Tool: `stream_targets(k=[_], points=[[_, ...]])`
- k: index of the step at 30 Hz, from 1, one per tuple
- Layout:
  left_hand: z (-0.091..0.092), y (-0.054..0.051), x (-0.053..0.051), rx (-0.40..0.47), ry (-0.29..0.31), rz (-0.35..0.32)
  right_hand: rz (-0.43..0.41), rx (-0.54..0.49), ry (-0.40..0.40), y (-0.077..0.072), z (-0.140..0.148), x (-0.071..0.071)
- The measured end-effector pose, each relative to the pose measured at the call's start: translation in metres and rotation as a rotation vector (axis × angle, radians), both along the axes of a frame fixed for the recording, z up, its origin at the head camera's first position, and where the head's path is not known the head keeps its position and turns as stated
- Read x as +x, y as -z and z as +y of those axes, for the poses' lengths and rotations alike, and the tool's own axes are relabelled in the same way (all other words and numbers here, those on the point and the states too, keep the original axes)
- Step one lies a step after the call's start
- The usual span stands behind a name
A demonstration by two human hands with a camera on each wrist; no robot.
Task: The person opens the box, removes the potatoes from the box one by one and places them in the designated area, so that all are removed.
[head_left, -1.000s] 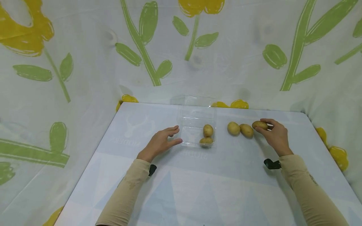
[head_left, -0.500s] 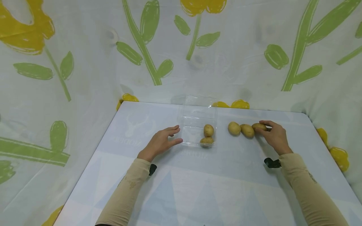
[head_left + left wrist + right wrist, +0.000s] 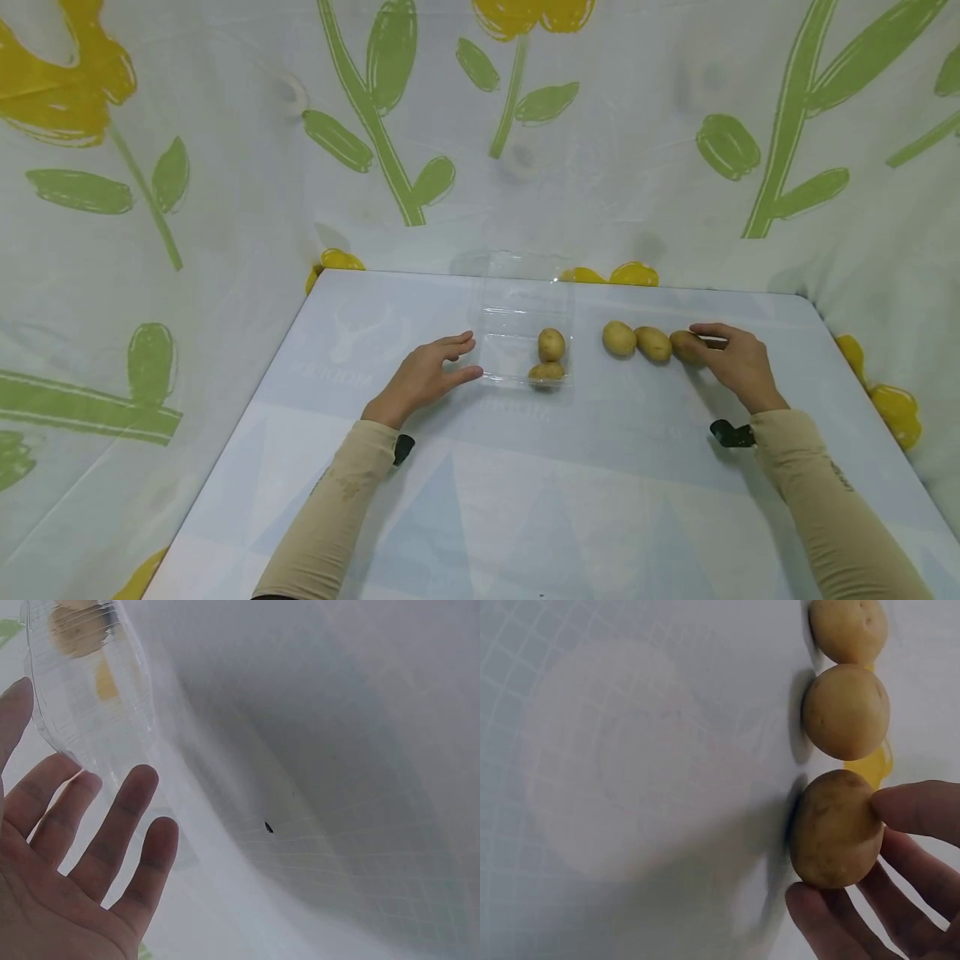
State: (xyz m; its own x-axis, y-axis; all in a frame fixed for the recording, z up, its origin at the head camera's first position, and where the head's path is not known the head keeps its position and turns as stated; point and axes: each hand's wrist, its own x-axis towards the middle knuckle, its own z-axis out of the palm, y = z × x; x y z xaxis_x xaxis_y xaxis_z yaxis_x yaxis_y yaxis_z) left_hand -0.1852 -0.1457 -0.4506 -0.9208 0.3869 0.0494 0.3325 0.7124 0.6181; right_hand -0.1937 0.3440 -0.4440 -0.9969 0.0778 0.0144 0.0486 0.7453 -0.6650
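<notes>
A clear plastic clamshell box (image 3: pixel 507 354) lies with its lid raised at the back of the table. Inside, along its right side, are two potatoes, one farther back (image 3: pixel 551 344) and one nearer (image 3: pixel 547 374). My left hand (image 3: pixel 420 379) is at the box's left side, fingers spread and fairly straight; in the left wrist view, fingertips meet or nearly meet the box edge (image 3: pixel 45 724). Right of the box, three potatoes form a row. My right hand (image 3: pixel 742 367) holds the rightmost potato (image 3: pixel 836 829) between thumb and fingers, beside the middle potato (image 3: pixel 654 344) and the left potato (image 3: pixel 618 339).
The white table (image 3: pixel 525 500) has a pale blue triangle print. A flowered curtain (image 3: pixel 600 183) hangs behind it and along both sides. Dark wrist camera mounts (image 3: pixel 731 434) stick out from both sleeves.
My right hand has lowered the potato to the right end of the row and turned it, then shifted slightly right. The left hand and the box have stayed in place.
</notes>
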Motion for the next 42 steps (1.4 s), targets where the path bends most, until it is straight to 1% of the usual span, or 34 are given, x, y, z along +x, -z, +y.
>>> stream_targets(k=[10,18,24,31,35,38,42], points=[[0.0,-0.001,0.0,0.007,0.001,0.004,0.0,0.014,-0.024,-0.001,-0.001,0.001],[0.0,0.001,-0.002,0.008,0.002,-0.003,-0.011,-0.011,-0.036,0.002,-0.003,0.002],[0.001,0.002,-0.001,0.013,-0.006,-0.01,-0.014,0.001,-0.046,0.002,-0.003,0.001],[0.001,0.002,-0.001,0.02,-0.006,-0.012,-0.026,0.061,-0.061,-0.004,-0.002,-0.002],[0.0,0.002,-0.001,0.021,-0.003,-0.016,-0.046,0.073,-0.056,-0.008,0.002,-0.004],[0.0,0.003,-0.001,0.021,-0.004,-0.02,-0.025,0.07,-0.036,-0.013,0.003,-0.006],[-0.001,0.003,-0.001,0.021,-0.01,-0.017,0.037,0.046,-0.025,-0.021,0.001,-0.006]])
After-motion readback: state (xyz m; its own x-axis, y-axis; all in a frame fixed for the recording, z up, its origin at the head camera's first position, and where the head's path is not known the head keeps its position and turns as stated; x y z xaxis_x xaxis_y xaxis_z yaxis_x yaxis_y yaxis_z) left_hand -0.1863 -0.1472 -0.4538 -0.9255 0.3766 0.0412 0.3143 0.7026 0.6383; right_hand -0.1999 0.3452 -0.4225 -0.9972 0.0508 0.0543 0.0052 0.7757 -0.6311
